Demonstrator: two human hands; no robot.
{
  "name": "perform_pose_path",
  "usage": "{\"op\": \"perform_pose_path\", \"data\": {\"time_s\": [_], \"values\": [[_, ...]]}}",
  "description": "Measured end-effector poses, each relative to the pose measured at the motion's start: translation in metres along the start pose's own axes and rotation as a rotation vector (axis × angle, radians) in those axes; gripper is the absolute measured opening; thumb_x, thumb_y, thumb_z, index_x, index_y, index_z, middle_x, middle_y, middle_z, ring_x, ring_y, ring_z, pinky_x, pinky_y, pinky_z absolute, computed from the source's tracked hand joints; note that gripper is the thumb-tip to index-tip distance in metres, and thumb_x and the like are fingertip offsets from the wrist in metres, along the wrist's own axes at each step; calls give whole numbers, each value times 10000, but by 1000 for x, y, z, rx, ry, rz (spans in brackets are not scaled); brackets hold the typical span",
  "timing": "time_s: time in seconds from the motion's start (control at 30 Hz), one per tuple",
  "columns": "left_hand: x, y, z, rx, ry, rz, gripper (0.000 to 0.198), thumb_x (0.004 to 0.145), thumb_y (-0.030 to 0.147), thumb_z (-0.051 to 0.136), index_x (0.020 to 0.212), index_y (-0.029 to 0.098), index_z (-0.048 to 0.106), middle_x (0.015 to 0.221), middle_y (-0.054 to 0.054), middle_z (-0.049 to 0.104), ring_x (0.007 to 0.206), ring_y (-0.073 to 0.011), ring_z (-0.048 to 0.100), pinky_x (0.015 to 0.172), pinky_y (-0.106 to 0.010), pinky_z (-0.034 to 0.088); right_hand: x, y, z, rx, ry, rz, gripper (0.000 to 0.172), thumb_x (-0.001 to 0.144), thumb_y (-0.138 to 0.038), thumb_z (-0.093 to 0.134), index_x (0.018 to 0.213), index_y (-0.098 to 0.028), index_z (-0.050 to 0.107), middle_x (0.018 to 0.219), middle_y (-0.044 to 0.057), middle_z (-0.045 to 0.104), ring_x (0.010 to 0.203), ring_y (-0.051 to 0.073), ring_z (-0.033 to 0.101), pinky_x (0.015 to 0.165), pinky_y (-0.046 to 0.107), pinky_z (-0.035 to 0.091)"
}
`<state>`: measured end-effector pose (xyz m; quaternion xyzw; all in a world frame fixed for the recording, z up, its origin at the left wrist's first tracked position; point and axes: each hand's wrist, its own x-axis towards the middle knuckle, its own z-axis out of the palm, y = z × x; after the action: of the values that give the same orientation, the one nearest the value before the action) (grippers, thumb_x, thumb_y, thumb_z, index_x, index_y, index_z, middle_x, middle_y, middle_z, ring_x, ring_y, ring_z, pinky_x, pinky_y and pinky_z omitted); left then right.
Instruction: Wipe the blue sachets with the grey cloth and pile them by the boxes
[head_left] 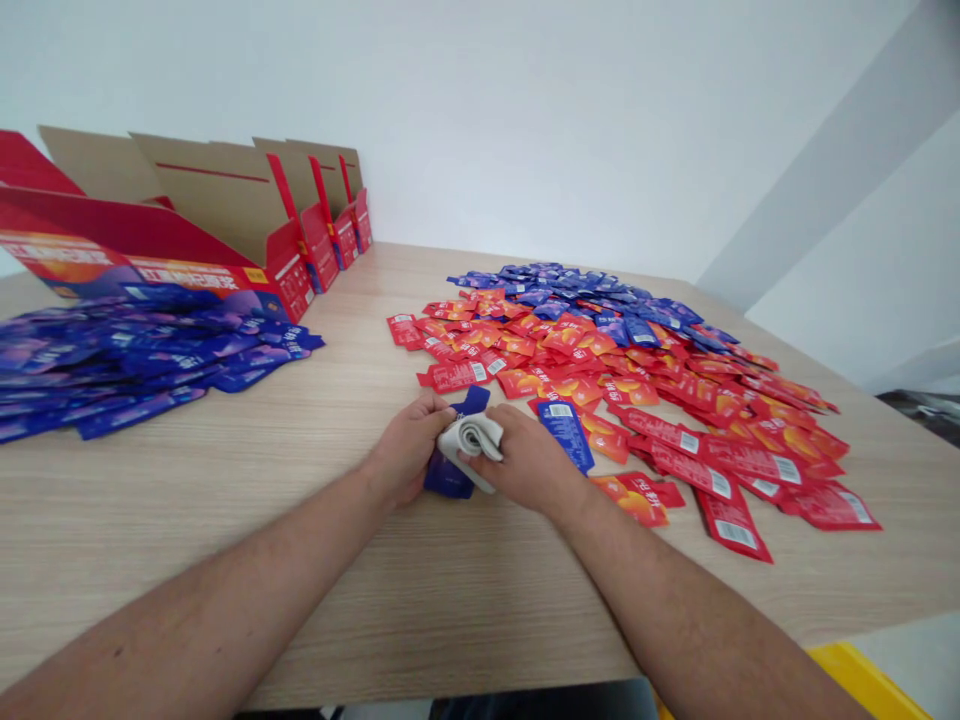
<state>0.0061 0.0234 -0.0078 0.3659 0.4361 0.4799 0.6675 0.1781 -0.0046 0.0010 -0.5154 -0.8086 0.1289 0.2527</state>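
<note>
Close to the middle of the table, my left hand [409, 445] is closed on the edge of a dark blue pouch [448, 478]. My right hand [529, 455] grips a rolled white cloth [471, 436], its spiral end facing me. The cloth lies against the pouch and covers its middle, so only the pouch's top and lower part show. Just right of my right hand lies another blue pouch [565, 434] with a white barcode label. Beyond it spreads a heap of red pouches [577, 350] with orange fruit prints.
A pile of blue pouches [165, 350] lies at the left, before a row of open red cartons [187, 240]. More blue pouches [570, 285] lie behind the red ones. Something yellow [862, 680] shows below the table's right front edge.
</note>
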Motion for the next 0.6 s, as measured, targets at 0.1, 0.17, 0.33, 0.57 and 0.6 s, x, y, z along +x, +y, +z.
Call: {"op": "perform_pose_path", "data": {"time_s": [0.1, 0.17, 0.33, 0.57, 0.6], "values": [[1, -1, 0, -34, 36, 5, 226, 675, 261, 734, 734, 199, 525, 572, 48, 555, 482, -102, 487, 478, -215, 385, 0, 1, 1, 28, 87, 57, 134, 916, -309, 696, 1031, -240, 697, 974, 48, 704, 935, 217, 652, 809, 328, 494], [1, -2, 0, -23, 27, 13, 209, 680, 245, 725, 733, 196, 528, 567, 52, 544, 476, -94, 468, 472, -209, 370, 0, 2, 2, 15, 81, 40, 148, 909, -312, 702, 1034, -234, 692, 980, 55, 699, 947, 228, 652, 811, 339, 495], [0, -1, 0, -20, 27, 17, 209, 682, 240, 726, 723, 193, 527, 563, 52, 539, 486, -91, 462, 480, -207, 370, 0, 0, 1, 8, 58, 16, 147, 920, -347, 695, 1016, -237, 686, 979, 54, 697, 943, 227, 647, 809, 339, 492], [0, -2, 0, 14, 18, 29, 212, 680, 254, 735, 719, 192, 537, 556, 51, 527, 487, -96, 460, 476, -211, 351, -1, 0, 1, 2, 38, -5, 158, 901, -342, 712, 1003, -227, 675, 972, 61, 694, 929, 230, 644, 810, 341, 495], [0, -2, 0, 1, 25, 24, 212, 682, 256, 730, 723, 195, 531, 562, 50, 534, 487, -98, 464, 478, -213, 359, 0, 1, 1, 6, 46, 16, 142, 907, -325, 702, 1006, -225, 677, 976, 61, 698, 936, 228, 646, 819, 340, 494]]}}
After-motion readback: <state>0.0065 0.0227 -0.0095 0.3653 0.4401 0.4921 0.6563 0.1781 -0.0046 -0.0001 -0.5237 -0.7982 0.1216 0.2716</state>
